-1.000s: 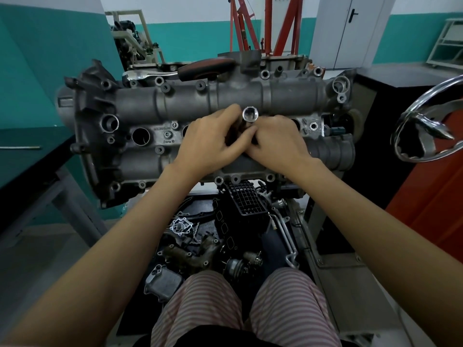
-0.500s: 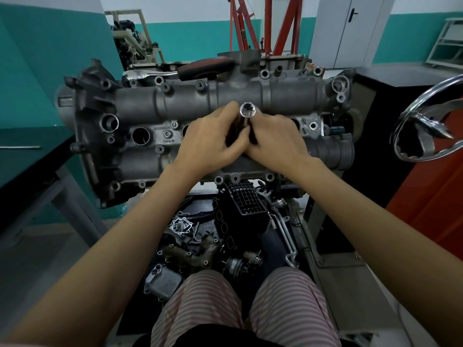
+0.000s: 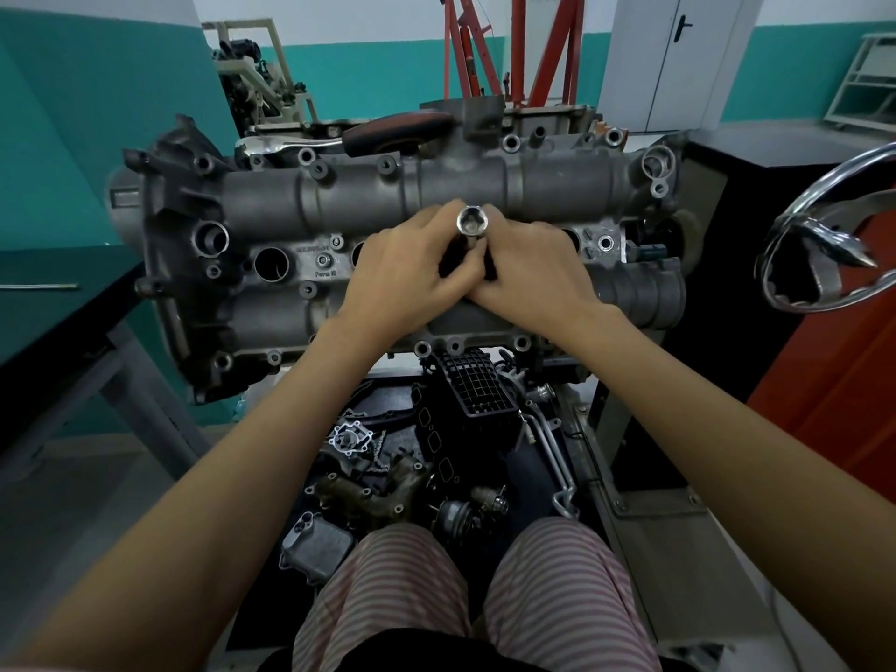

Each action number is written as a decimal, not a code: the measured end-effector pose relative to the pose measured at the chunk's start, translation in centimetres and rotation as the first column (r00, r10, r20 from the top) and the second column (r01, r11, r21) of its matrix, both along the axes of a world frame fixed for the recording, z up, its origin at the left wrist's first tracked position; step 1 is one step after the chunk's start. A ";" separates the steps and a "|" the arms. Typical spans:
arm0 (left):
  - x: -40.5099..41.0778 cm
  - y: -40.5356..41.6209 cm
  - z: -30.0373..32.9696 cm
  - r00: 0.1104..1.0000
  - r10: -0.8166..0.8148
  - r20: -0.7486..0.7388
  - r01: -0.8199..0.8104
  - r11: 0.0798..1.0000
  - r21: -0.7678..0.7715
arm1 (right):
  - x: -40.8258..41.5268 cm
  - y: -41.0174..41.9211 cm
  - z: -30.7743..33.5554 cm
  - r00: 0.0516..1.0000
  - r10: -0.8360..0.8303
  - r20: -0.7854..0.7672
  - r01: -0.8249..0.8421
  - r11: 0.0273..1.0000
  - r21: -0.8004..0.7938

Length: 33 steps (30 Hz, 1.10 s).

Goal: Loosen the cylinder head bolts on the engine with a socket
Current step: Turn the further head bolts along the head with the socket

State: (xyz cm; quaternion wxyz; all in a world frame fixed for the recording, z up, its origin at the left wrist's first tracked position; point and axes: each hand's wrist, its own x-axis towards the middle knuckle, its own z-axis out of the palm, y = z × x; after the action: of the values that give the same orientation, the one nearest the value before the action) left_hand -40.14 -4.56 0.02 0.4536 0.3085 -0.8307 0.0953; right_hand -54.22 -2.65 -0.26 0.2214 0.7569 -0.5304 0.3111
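A grey aluminium cylinder head (image 3: 339, 196) stands in front of me on an engine stand, with several bolts and round bores across it. A chrome socket (image 3: 472, 222) points its open end up at me over the middle of the head. My left hand (image 3: 412, 278) and my right hand (image 3: 538, 274) meet around the dark tool shaft below the socket, fingers closed on it. The shaft and the bolt under it are hidden by my fingers. A ratchet wrench with a red-black handle (image 3: 388, 130) lies along the head's far edge.
A chrome stand wheel (image 3: 824, 244) juts in at the right beside an orange cabinet (image 3: 843, 380). A dark workbench (image 3: 58, 303) sits to the left. Loose engine parts (image 3: 388, 477) lie in a tray below the head, near my striped trouser legs. Red hoist legs (image 3: 485, 46) stand behind.
The socket has shifted slightly to the left and up, and both hands have closed in tighter around the shaft beneath it.
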 end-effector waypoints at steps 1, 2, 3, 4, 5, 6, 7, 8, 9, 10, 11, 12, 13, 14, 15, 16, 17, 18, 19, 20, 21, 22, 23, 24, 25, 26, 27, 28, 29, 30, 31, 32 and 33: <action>0.0 0.0 0.0 1.000 0.001 -0.004 -0.001 1.000 0.005 | 0.0 0.1 0.0 1.000 0.006 0.024 -0.006 1.000 -0.004; 0.1 -0.1 0.0 1.000 0.000 -0.013 0.000 1.000 0.010 | 0.0 0.1 0.0 0.999 0.006 0.036 -0.006 1.000 0.001; 0.2 -0.2 0.0 1.000 0.001 -0.024 -0.001 1.000 0.016 | 0.1 0.0 0.1 0.999 0.000 0.033 0.000 1.000 0.008; 0.2 -0.3 0.1 0.999 0.004 -0.034 -0.003 1.000 0.020 | 0.0 -0.1 0.1 1.000 -0.010 0.012 0.009 1.000 0.015; 0.3 -0.3 0.1 0.999 0.004 -0.036 -0.004 1.000 0.020 | 0.0 -0.1 0.0 1.000 -0.014 -0.006 0.014 1.000 0.019; 0.2 -0.3 0.1 0.999 -0.001 -0.032 0.002 1.000 0.015 | 0.0 -0.2 0.0 1.000 -0.009 -0.011 0.009 1.000 0.020; 0.2 -0.3 0.1 1.000 -0.009 -0.023 0.009 1.000 0.013 | -0.1 -0.2 0.0 1.000 -0.004 -0.014 0.004 1.000 0.021; 0.2 -0.2 0.1 1.000 -0.016 -0.014 0.016 1.000 0.014 | -0.2 -0.2 0.0 1.000 -0.003 -0.023 0.004 1.000 0.019; 0.2 -0.1 0.1 1.000 -0.021 -0.006 0.021 1.000 0.008 | -0.2 -0.2 0.0 0.999 -0.006 -0.040 0.007 1.000 0.013; 0.2 0.0 0.1 1.000 -0.022 -0.003 0.022 1.000 -0.007 | -0.2 -0.1 0.0 0.998 -0.007 -0.055 0.007 1.000 0.005; 0.1 0.1 0.1 1.000 -0.016 -0.002 0.016 1.000 -0.023 | -0.1 0.0 0.0 0.998 -0.003 -0.057 0.003 1.000 -0.004; 0.1 0.2 0.1 1.000 -0.006 0.000 0.006 1.000 -0.030 | 0.0 0.1 0.1 0.999 0.005 -0.044 -0.005 1.000 -0.014; 0.0 0.2 0.1 1.000 0.007 0.001 -0.007 1.000 -0.026 | 0.0 0.2 0.2 1.000 0.013 -0.023 -0.014 1.000 -0.020; 0.0 0.2 0.1 1.000 0.019 0.005 -0.019 1.000 -0.014 | 0.1 0.3 0.2 1.000 0.016 -0.006 -0.016 1.000 -0.018; 0.0 0.1 0.1 1.000 0.027 0.007 -0.027 1.000 -0.003 | 0.1 0.2 0.2 1.000 0.009 -0.001 -0.009 1.000 -0.007; 0.1 0.0 0.1 1.000 0.029 0.007 -0.029 1.000 0.006 | 0.1 0.2 0.1 1.000 -0.007 -0.005 0.007 1.000 0.004; 0.1 -0.1 0.1 1.000 0.024 0.002 -0.024 1.000 0.009 | 0.1 0.1 0.1 1.000 -0.023 -0.009 0.023 1.000 0.012; 0.2 -0.2 0.1 1.000 0.014 -0.006 -0.014 1.000 0.009 | 0.0 0.0 0.1 1.000 -0.028 -0.005 0.028 1.000 0.014; 0.2 -0.2 0.1 1.000 0.001 -0.015 -0.001 1.000 0.005 | 0.0 0.0 0.1 1.000 -0.019 0.003 0.019 1.000 0.016; 0.2 -0.2 0.1 1.000 -0.012 -0.020 0.012 1.000 -0.001 | -0.1 0.0 0.0 1.000 -0.010 0.002 0.010 1.000 0.019; 0.2 -0.2 0.1 1.000 -0.023 -0.017 0.023 1.000 -0.008 | -0.2 0.0 0.0 1.000 -0.002 -0.011 0.002 1.000 0.021; 0.2 -0.1 0.1 1.000 -0.025 -0.011 0.025 1.000 -0.013 | -0.2 -0.1 0.0 1.000 0.002 -0.031 -0.001 1.000 0.018; 0.1 -0.1 0.1 1.000 -0.016 -0.005 0.016 1.000 -0.015 | -0.2 -0.1 -0.1 0.999 0.005 -0.050 -0.004 1.000 0.011; 0.0 -0.1 0.1 1.000 0.000 -0.004 -0.001 1.000 -0.018 | -0.2 -0.1 -0.1 0.998 0.004 -0.062 -0.004 1.000 0.003; 0.0 -0.1 0.0 1.000 0.015 -0.007 -0.015 1.000 -0.027 | -0.1 -0.1 0.0 0.998 0.003 -0.064 -0.004 1.000 -0.004; -0.1 0.0 -0.1 1.000 0.023 -0.010 -0.024 0.999 -0.041 | -0.1 0.0 0.0 0.999 0.006 -0.054 -0.006 1.000 -0.009; -0.1 0.0 -0.2 1.000 0.027 -0.010 -0.028 0.998 -0.054 | 0.0 0.1 0.0 0.999 0.014 -0.032 -0.014 1.000 -0.015; -0.2 0.1 -0.2 1.000 0.028 -0.006 -0.029 0.998 -0.062 | 0.0 0.1 0.0 1.000 0.022 -0.005 -0.023 1.000 -0.021; -0.2 0.1 -0.1 1.000 0.027 -0.005 -0.027 0.998 -0.063 | 0.1 0.1 0.0 1.000 0.023 0.012 -0.023 0.999 -0.022; -0.1 0.0 -0.1 1.000 0.026 -0.006 -0.026 0.998 -0.058 | 0.1 0.1 0.1 1.000 0.014 0.011 -0.013 1.000 -0.015; -0.1 0.0 -0.1 1.000 0.027 -0.009 -0.027 0.999 -0.046 | 0.1 0.0 0.1 1.000 -0.001 -0.005 0.001 1.000 -0.005; 0.0 -0.2 0.0 1.000 0.026 -0.015 -0.027 0.999 -0.031 | 0.1 -0.1 0.0 1.000 -0.014 -0.024 0.014 1.000 0.002; 0.1 -0.3 -0.1 1.000 0.020 -0.020 -0.021 1.000 -0.018 | 0.1 -0.2 0.0 0.999 -0.020 -0.037 0.020 1.000 0.008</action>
State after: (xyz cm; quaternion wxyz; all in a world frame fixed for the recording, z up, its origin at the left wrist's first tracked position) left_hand -40.05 -4.84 -0.03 0.4637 0.3137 -0.8220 0.1046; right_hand -54.13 -2.84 -0.27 0.2311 0.7582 -0.5350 0.2924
